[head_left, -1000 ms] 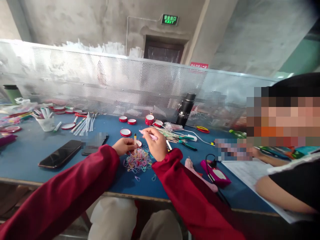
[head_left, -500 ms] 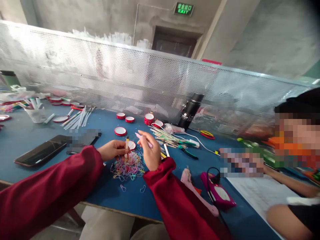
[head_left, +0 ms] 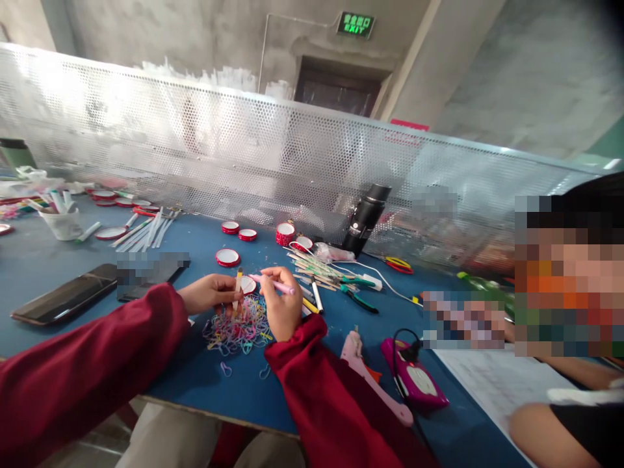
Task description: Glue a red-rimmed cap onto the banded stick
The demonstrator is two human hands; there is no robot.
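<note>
Left hand point(head_left: 209, 294): fingers pinching upright stick point(head_left: 238, 284). Right hand point(head_left: 283, 312): fingers gripping pink marker point(head_left: 283, 286), tip now nearer the stick.

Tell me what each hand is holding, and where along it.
The left hand grips a small flat stick below its dark-tipped upper end. The right hand holds a pink pen around its middle.

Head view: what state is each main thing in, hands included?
Left hand, closed on small stick
Right hand, closed on pink marker
Small stick, held upright
Clips, loosely heaped
Phone, flat, screen dark
Glue gun, lying down
Purple box, cable plugged in
Black bottle, standing, lid on
Exit sign, lit
</note>
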